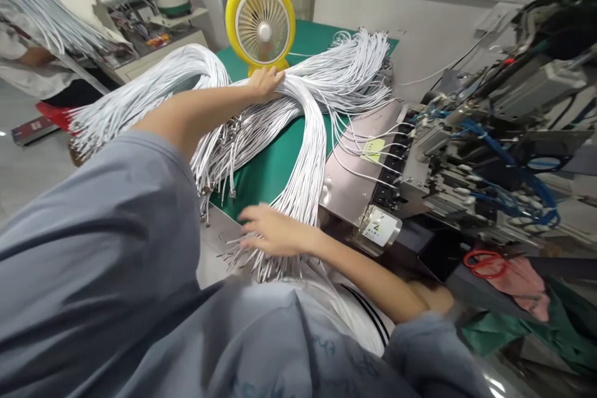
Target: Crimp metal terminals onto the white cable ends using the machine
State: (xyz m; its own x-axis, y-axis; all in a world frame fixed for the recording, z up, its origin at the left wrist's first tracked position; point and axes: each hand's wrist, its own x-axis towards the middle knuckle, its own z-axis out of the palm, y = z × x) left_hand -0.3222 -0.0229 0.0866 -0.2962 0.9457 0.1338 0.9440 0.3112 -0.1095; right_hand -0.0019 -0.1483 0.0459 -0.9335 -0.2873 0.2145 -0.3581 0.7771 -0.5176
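A thick bundle of white cables (310, 149) arches over the green tabletop, its near ends hanging over the front edge toward my lap. At the top of the arch, close to the yellow fan's base, my left hand (267, 82) is closed on this bundle; its fingertips are partly hidden. Lower down, my right hand (277, 231) lies across the loose cable ends with its fingers spread and slightly blurred. More white cables (354, 68) fan out behind, toward the back right. Another pile of white cables (153, 87) drapes off the left side, passing under and behind my left forearm.
A yellow fan (264, 28) stands at the back of the green table (261, 168). To the right is a machine (433, 143) with blue tubes and several cables in its row of black slots. Red-handled scissors (487, 263) lie on a pink cloth. A person's sleeve (28, 68) shows far left.
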